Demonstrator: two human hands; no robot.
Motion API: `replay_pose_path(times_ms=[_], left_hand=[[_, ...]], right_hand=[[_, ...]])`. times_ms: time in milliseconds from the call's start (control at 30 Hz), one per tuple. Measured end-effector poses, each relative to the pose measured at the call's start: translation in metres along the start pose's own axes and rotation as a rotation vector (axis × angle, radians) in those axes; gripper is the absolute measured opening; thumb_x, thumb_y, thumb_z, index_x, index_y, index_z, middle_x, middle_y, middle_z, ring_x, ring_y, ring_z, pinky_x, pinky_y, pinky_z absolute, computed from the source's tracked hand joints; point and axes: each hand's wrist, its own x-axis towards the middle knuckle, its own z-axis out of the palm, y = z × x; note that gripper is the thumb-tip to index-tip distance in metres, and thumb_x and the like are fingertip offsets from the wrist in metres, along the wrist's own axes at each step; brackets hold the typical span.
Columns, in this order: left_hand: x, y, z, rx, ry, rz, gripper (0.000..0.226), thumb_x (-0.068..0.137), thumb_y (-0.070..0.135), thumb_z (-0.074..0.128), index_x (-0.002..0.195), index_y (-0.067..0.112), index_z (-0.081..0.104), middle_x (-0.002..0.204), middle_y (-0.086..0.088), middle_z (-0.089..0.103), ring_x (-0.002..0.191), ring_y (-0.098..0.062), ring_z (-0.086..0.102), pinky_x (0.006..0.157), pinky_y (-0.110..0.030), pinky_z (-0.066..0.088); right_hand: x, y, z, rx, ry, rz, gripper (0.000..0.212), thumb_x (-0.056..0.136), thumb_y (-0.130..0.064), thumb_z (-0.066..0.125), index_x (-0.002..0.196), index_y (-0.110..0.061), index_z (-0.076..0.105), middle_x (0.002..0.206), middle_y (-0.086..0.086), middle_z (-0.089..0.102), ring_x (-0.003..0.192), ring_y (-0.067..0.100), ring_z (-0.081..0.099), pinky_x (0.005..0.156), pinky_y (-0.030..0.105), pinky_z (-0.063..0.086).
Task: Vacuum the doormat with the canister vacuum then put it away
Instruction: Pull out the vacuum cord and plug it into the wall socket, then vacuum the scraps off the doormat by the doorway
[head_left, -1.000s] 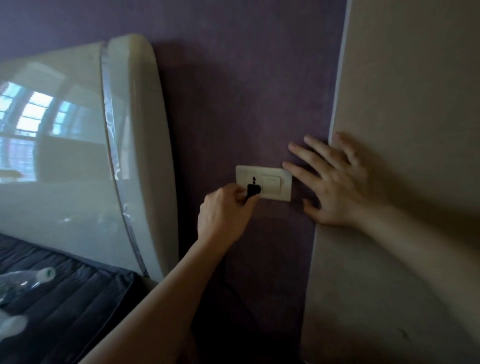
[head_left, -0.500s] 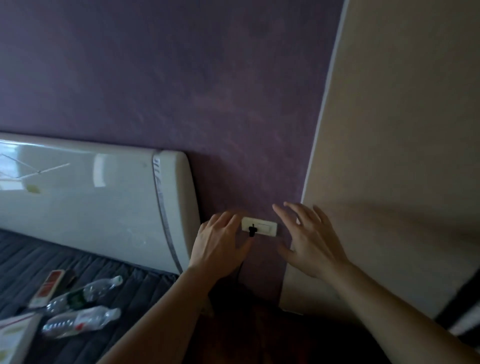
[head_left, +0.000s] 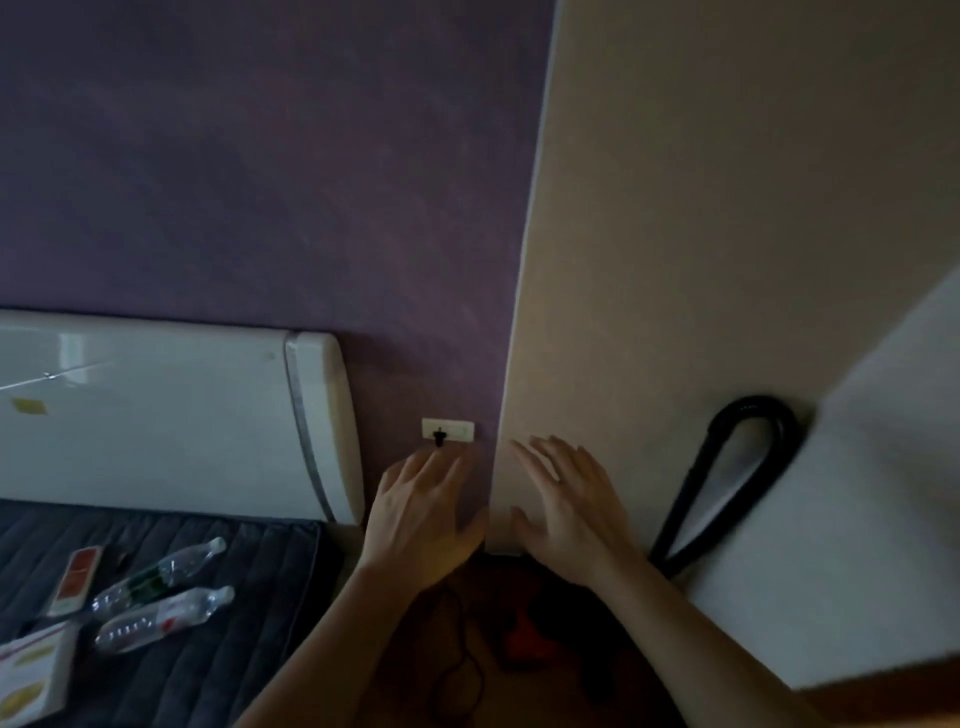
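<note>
head view shows a black plug (head_left: 439, 437) seated in a white wall socket (head_left: 448, 431) low on the purple wall (head_left: 270, 197). from the plug a dark cord (head_left: 460, 660) drops and loops on the reddish floor (head_left: 410, 675) below. down there, between the forearms, sits a dim red and black shape (head_left: 524, 631) that may be the canister vacuum, too dark to tell for sure. a black ribbed vacuum hose (head_left: 748, 467) arches in a tall loop against the beige wall (head_left: 727, 208) to the right, its lower end hidden behind a pale slanted panel (head_left: 857, 519) in the near right.

the left hand (head_left: 423, 512) is spread flat with fingers apart, fingertips just below the plug, holding nothing; whether they touch the wall cannot be told. the right hand (head_left: 569, 506) is also spread wide and empty, lying over the corner edge where the purple wall meets the beige one. the two hands are near each other, thumbs almost side by side, both blurred.

left of the socket stands a glossy white headboard (head_left: 156, 410), and under it a dark quilted mattress (head_left: 208, 649). on the mattress lie two clear plastic bottles (head_left: 166, 597), a red and white box (head_left: 75, 579) beside them, and a pale carton (head_left: 31, 675) at the near left edge.
</note>
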Motion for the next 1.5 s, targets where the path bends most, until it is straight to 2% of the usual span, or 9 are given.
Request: replay_pose_path(times_ms=[200,400,567,800,900,1100,1233,1400,1500], left_hand=[[-0.003,0.034,0.002,0.015,-0.037,0.099,0.064,0.086,0.062,0.044,0.142,0.032,0.042,0.143,0.008,0.052,0.129,-0.018,0.048,0.104,-0.041,0.041],[0.027,0.084,0.015,0.032,-0.061,0.214,0.064,0.084,0.06,0.044,0.14,0.03,0.047,0.137,0.009,0.057,0.124,-0.017,0.052,0.1,-0.041,0.044],[0.067,0.146,0.036,0.022,-0.074,0.344,0.065,0.084,0.057,0.044,0.14,0.025,0.051,0.136,0.005,0.059,0.125,-0.019,0.053,0.099,-0.042,0.047],[0.102,0.216,0.087,-0.013,-0.129,0.432,0.063,0.083,0.056,0.048,0.138,0.027,0.052,0.133,0.008,0.06,0.122,-0.017,0.056,0.098,-0.039,0.047],[0.112,0.234,0.104,-0.019,-0.157,0.455,0.062,0.083,0.056,0.05,0.138,0.028,0.052,0.133,0.008,0.06,0.122,-0.016,0.056,0.098,-0.038,0.047],[0.147,0.255,0.131,-0.028,-0.209,0.506,0.062,0.083,0.058,0.047,0.136,0.026,0.055,0.129,0.006,0.064,0.119,-0.017,0.06,0.093,-0.04,0.051],[0.175,0.253,0.16,-0.028,-0.277,0.533,0.063,0.084,0.059,0.043,0.136,0.026,0.056,0.13,0.004,0.064,0.119,-0.02,0.06,0.093,-0.043,0.051],[0.22,0.236,0.206,-0.004,-0.352,0.598,0.057,0.081,0.038,0.066,0.135,0.023,0.056,0.129,-0.001,0.064,0.116,-0.026,0.061,0.094,-0.045,0.05],[0.246,0.235,0.233,-0.002,-0.349,0.692,0.056,0.076,0.03,0.071,0.13,0.019,0.061,0.125,-0.007,0.066,0.112,-0.03,0.064,0.094,-0.047,0.049]], right_hand=[[-0.042,0.023,-0.023,-0.061,-0.02,0.106,0.074,0.088,-0.056,0.043,0.154,-0.023,0.036,0.155,0.005,0.042,0.143,0.028,0.037,0.117,0.05,0.031],[-0.075,0.075,-0.051,-0.111,0.012,0.21,0.071,0.091,-0.056,0.042,0.154,-0.024,0.034,0.152,0.005,0.045,0.142,0.029,0.038,0.116,0.05,0.033],[-0.104,0.128,-0.073,-0.108,0.079,0.335,0.068,0.088,-0.051,0.049,0.15,-0.024,0.042,0.147,0.005,0.05,0.138,0.028,0.043,0.114,0.05,0.037],[-0.145,0.204,-0.074,-0.096,0.023,0.481,0.072,0.086,-0.056,0.047,0.152,-0.028,0.037,0.149,0.003,0.048,0.142,0.025,0.04,0.116,0.048,0.035],[-0.156,0.227,-0.075,-0.098,0.037,0.499,0.071,0.086,-0.056,0.045,0.15,-0.026,0.042,0.149,0.004,0.049,0.141,0.027,0.042,0.117,0.048,0.034],[-0.157,0.256,-0.065,-0.071,0.048,0.541,0.07,0.088,-0.057,0.05,0.151,-0.029,0.038,0.154,0.006,0.043,0.143,0.026,0.039,0.118,0.05,0.031],[-0.149,0.272,-0.053,-0.064,0.029,0.564,0.068,0.087,-0.054,0.052,0.148,-0.026,0.041,0.152,0.009,0.046,0.141,0.029,0.042,0.115,0.054,0.035],[-0.133,0.299,-0.032,-0.078,-0.023,0.621,0.068,0.087,-0.052,0.049,0.149,-0.023,0.041,0.151,0.009,0.046,0.141,0.028,0.04,0.115,0.054,0.034],[-0.117,0.32,-0.009,-0.083,-0.044,0.649,0.068,0.089,-0.052,0.048,0.149,-0.022,0.04,0.151,0.009,0.045,0.141,0.027,0.039,0.117,0.051,0.032]])
